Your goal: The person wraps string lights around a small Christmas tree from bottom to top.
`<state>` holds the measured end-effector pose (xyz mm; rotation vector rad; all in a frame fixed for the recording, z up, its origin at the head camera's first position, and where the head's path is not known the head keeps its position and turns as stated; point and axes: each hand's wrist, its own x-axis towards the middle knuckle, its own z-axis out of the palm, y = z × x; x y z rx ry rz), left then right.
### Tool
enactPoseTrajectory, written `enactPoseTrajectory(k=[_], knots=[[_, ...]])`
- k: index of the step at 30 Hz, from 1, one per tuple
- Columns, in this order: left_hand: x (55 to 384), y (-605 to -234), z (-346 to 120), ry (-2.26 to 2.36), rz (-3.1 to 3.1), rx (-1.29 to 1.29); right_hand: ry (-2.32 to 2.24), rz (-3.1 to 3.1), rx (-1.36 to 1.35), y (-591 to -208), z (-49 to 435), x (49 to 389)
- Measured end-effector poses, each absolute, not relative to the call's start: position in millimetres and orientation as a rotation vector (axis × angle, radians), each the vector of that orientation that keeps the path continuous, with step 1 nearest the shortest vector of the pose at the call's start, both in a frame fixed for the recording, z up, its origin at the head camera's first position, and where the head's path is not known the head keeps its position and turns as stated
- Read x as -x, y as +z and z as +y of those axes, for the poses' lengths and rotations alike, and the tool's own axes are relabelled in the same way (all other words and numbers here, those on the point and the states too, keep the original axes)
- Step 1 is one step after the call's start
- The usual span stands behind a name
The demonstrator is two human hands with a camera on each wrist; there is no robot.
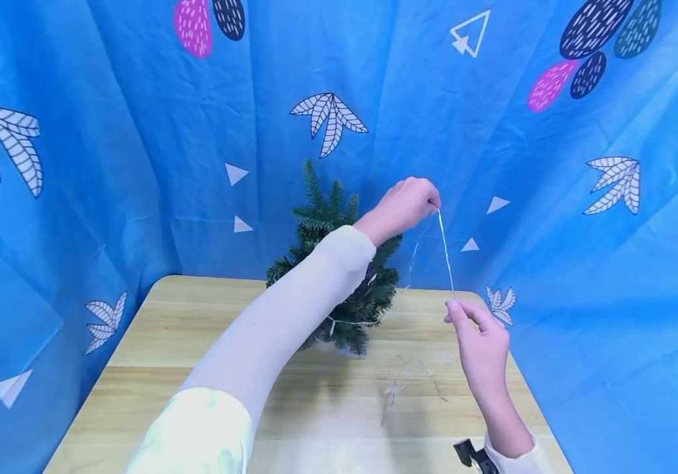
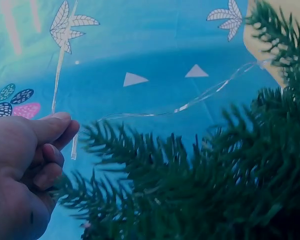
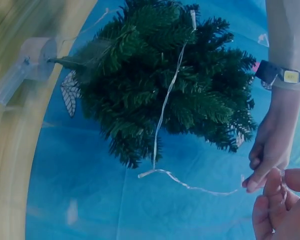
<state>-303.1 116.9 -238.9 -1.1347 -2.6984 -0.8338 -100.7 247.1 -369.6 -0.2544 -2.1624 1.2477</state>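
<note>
A small green artificial Christmas tree [image 1: 324, 220] stands on the table, partly hidden behind my left forearm. My left hand [image 1: 405, 203] reaches past its right side and pinches a thin clear string of fairy lights [image 1: 445, 253] between thumb and forefinger. Lower and closer, my right hand [image 1: 484, 342] pinches the same string, which runs fairly straight between both hands. In the right wrist view, a stretch of the string [image 3: 162, 110] with small bulbs crosses in front of the branches. Another stretch [image 2: 190, 102] reaches from the left hand to the tree in the left wrist view.
Loose loops of the light string [image 1: 398, 385] lie on the wooden table [image 1: 185, 329] in front of the tree. Blue patterned cloth [image 1: 268, 197] hangs behind and at both sides. A pale round base [image 3: 37, 57] shows under the tree.
</note>
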Motion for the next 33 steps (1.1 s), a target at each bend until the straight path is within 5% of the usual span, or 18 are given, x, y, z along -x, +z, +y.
enactPoseTrajectory(k=[33], knots=[[344.2, -174.6, 64.2, -0.65, -2.796, 0.851, 1.277, -2.14, 0.208, -367.9, 233.8, 76.5]])
